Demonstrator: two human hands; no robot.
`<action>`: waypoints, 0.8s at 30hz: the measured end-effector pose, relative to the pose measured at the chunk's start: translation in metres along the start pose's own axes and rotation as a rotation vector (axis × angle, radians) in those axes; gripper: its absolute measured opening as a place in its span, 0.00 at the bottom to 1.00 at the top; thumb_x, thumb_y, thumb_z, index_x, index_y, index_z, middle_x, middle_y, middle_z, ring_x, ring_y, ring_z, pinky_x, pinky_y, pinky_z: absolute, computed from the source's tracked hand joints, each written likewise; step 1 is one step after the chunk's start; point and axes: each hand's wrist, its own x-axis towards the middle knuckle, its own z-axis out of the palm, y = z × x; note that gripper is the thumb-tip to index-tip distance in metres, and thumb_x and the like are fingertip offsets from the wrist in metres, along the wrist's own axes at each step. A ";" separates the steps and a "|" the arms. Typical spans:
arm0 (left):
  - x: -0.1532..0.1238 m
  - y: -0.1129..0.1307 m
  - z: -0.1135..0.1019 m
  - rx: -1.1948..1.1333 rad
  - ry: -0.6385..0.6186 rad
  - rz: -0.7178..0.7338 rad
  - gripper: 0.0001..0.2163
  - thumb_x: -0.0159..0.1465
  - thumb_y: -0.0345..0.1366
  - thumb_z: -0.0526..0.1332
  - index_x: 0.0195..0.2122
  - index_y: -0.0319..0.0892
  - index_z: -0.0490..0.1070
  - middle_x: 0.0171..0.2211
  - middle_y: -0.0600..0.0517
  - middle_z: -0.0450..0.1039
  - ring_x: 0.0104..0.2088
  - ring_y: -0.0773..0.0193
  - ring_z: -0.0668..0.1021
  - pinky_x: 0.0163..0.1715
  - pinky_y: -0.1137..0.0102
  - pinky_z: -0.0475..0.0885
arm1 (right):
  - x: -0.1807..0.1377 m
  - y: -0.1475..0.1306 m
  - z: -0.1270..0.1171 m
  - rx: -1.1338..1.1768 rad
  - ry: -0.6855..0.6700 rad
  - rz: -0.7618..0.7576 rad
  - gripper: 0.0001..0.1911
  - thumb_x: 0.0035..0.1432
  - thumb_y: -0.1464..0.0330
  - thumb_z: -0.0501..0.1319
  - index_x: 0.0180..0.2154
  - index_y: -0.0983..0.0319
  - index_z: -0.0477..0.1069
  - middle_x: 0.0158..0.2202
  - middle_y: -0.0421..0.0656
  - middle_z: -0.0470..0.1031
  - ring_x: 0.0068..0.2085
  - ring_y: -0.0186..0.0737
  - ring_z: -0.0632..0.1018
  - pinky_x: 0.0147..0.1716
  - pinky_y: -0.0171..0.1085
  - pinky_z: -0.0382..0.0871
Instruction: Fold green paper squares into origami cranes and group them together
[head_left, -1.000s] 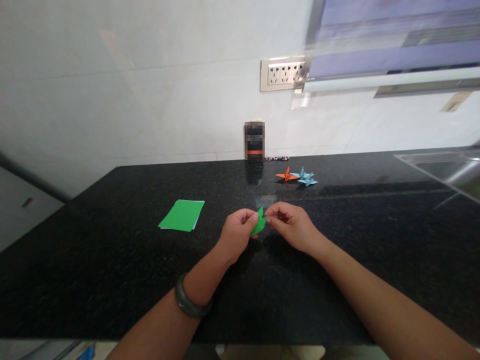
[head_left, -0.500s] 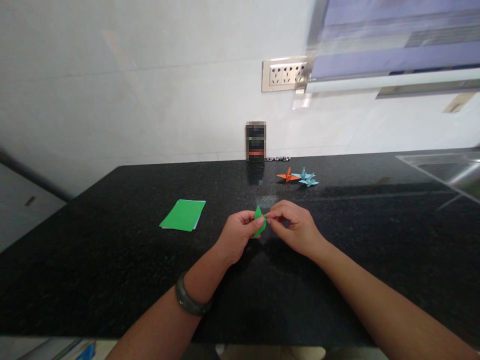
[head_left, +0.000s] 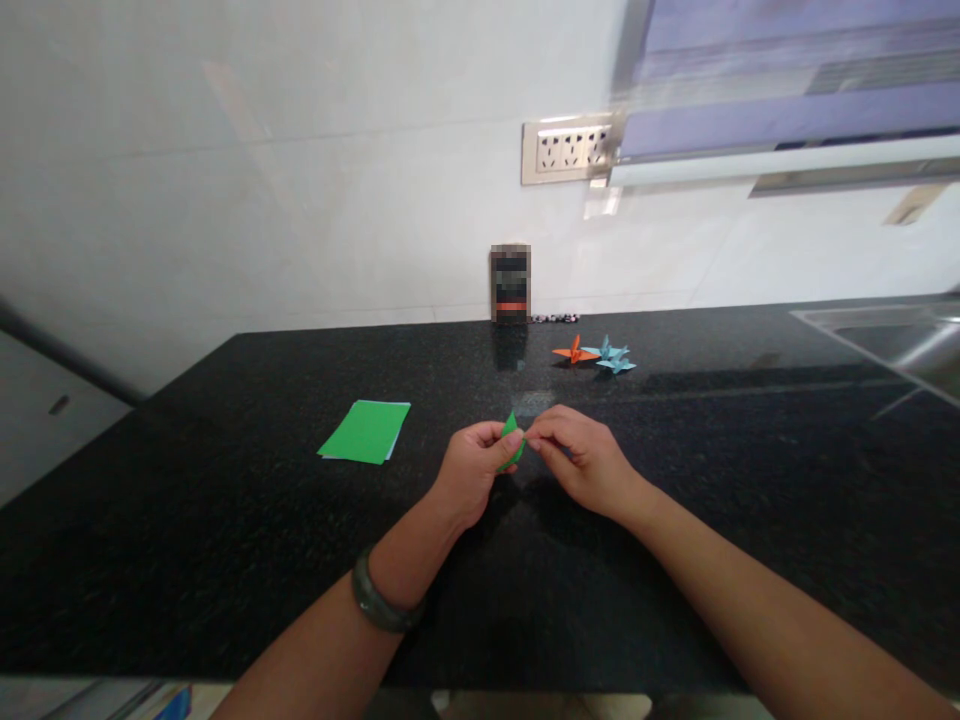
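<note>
A small folded piece of green paper [head_left: 511, 424] is held above the dark counter, pinched between the thumb and fingers of my left hand [head_left: 476, 462]. One pointed tip of it sticks up past my thumb. My right hand [head_left: 589, 452] is closed in a pinch at the paper's right edge, its thumb and forefinger on a small end of the fold. Part of the paper is hidden by my fingers.
A stack of green square paper [head_left: 366, 432] lies to the left. Farther back sit an orange paper crane [head_left: 575, 352] and light-blue paper cranes [head_left: 616, 364]. A dark upright device [head_left: 511, 285] leans at the wall beside a beaded strand [head_left: 556, 318]. A sink [head_left: 885, 335] is at right.
Both hands have shifted slightly left with the green folded paper, which has turned a little in my left hand. The rest stays as it was.
</note>
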 end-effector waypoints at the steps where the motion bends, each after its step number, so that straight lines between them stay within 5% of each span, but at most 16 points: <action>1: 0.000 0.000 0.000 0.013 0.001 0.009 0.13 0.46 0.41 0.68 0.24 0.36 0.72 0.21 0.55 0.67 0.23 0.73 0.67 0.24 0.75 0.63 | 0.000 0.000 0.000 -0.008 -0.006 0.001 0.08 0.57 0.76 0.53 0.33 0.62 0.69 0.30 0.43 0.70 0.34 0.34 0.71 0.33 0.34 0.66; 9: 0.002 -0.001 -0.003 0.080 -0.015 0.090 0.10 0.50 0.40 0.65 0.23 0.37 0.70 0.20 0.56 0.65 0.23 0.72 0.67 0.25 0.75 0.64 | -0.002 0.000 0.001 -0.012 0.018 0.039 0.04 0.55 0.74 0.56 0.29 0.62 0.68 0.27 0.41 0.69 0.30 0.33 0.70 0.29 0.32 0.64; 14: 0.002 0.001 -0.004 -0.035 -0.013 0.095 0.09 0.50 0.38 0.65 0.23 0.38 0.68 0.21 0.58 0.63 0.24 0.72 0.66 0.28 0.74 0.66 | -0.003 0.000 0.004 0.008 0.048 0.214 0.06 0.54 0.71 0.57 0.26 0.63 0.67 0.25 0.40 0.68 0.27 0.32 0.68 0.27 0.33 0.62; 19: 0.001 0.003 0.000 -0.252 -0.085 0.010 0.11 0.47 0.39 0.68 0.26 0.38 0.71 0.26 0.54 0.68 0.29 0.70 0.70 0.35 0.72 0.66 | -0.001 0.002 0.010 0.447 -0.085 0.573 0.10 0.55 0.63 0.56 0.32 0.64 0.68 0.23 0.38 0.66 0.25 0.30 0.68 0.24 0.32 0.65; 24: 0.000 0.002 0.000 -0.248 -0.191 -0.030 0.12 0.49 0.42 0.67 0.29 0.38 0.74 0.30 0.51 0.71 0.29 0.68 0.71 0.32 0.70 0.65 | -0.002 0.000 0.011 0.780 -0.235 0.668 0.17 0.54 0.57 0.57 0.36 0.64 0.67 0.26 0.38 0.65 0.27 0.29 0.69 0.22 0.28 0.66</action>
